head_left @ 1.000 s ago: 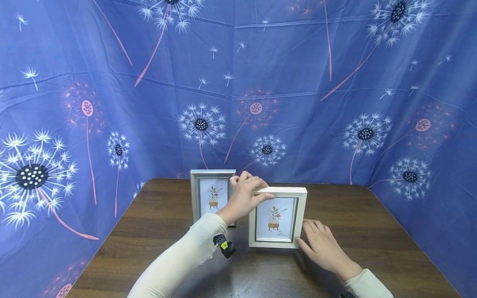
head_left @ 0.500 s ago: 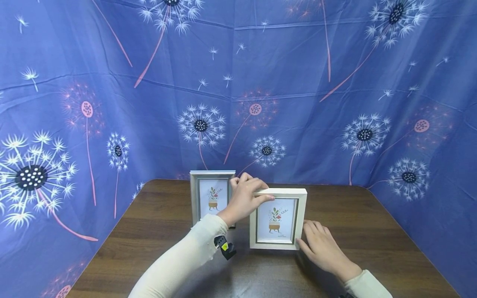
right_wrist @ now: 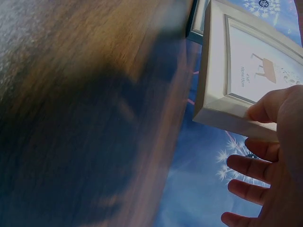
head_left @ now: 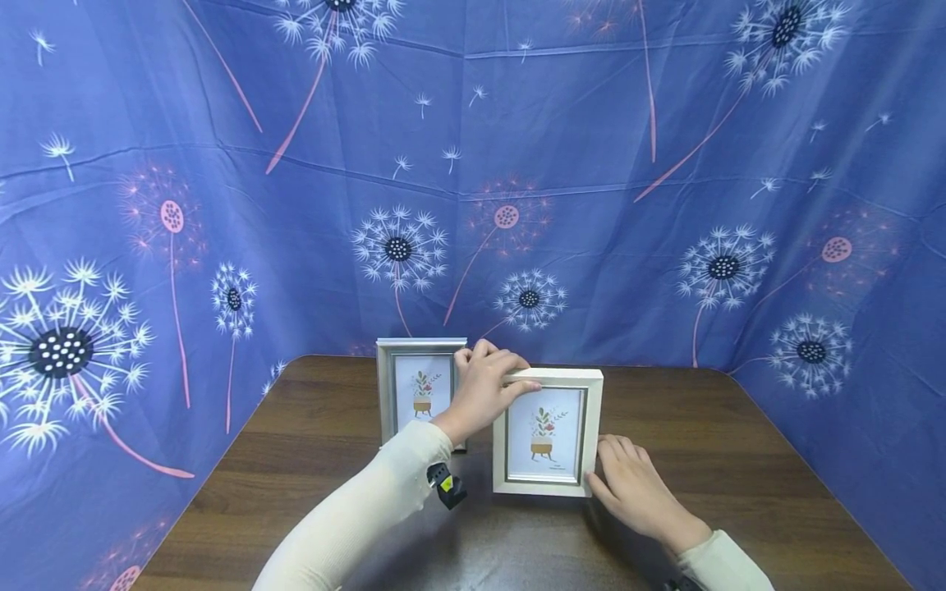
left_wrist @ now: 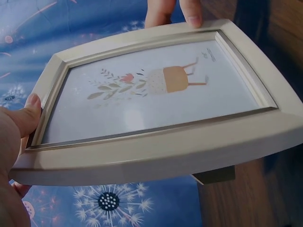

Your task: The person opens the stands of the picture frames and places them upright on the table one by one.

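A cream picture frame (head_left: 548,484) with a potted-plant print stands upright over the table, facing me. My left hand (head_left: 484,390) grips its upper left corner, with the thumb on the front and the other fingers behind. In the left wrist view, that thumb (left_wrist: 29,113) presses the frame's front edge. My right hand (head_left: 639,492) pinches the lower right side; in the right wrist view its thumb (right_wrist: 267,108) lies on the front and the other fingers spread behind. A silver-grey picture frame (head_left: 387,394) with a similar print stands behind to the left, partly hidden by my left hand and sleeve.
The brown wooden table (head_left: 296,460) carries both frames. A blue dandelion-print cloth (head_left: 591,246) hangs around its back and sides. A black strap with a yellow mark (head_left: 446,486) sits on my left wrist.
Both hands have shifted the cream frame slightly left, and its top edge has moved a little as it turns. The grey frame has stayed in place.
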`<action>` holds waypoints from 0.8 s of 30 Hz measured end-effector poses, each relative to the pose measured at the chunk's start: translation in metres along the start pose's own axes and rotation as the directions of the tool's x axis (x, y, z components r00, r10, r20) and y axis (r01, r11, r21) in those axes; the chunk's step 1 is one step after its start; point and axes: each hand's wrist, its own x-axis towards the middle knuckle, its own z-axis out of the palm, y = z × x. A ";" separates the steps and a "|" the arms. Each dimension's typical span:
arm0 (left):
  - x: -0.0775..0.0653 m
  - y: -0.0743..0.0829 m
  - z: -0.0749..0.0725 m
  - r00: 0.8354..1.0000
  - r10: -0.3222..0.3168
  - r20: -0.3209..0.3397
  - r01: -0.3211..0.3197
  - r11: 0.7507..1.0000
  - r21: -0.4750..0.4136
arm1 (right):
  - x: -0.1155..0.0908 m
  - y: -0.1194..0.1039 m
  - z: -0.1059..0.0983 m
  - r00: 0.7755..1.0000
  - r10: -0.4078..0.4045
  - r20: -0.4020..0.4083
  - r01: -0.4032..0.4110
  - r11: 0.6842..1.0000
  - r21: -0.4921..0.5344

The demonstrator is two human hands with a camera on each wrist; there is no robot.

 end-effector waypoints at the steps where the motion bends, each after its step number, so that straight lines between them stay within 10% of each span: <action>1: 0.000 -0.001 0.001 1.000 0.000 -0.002 0.000 1.000 0.003 | 0.001 -0.001 0.000 1.000 0.001 0.001 -0.001 1.000 0.003; 24: -0.014 -0.028 0.016 0.996 0.068 -0.063 -0.058 0.986 0.154 | 0.006 -0.016 0.019 0.989 0.071 0.131 -0.076 0.997 0.033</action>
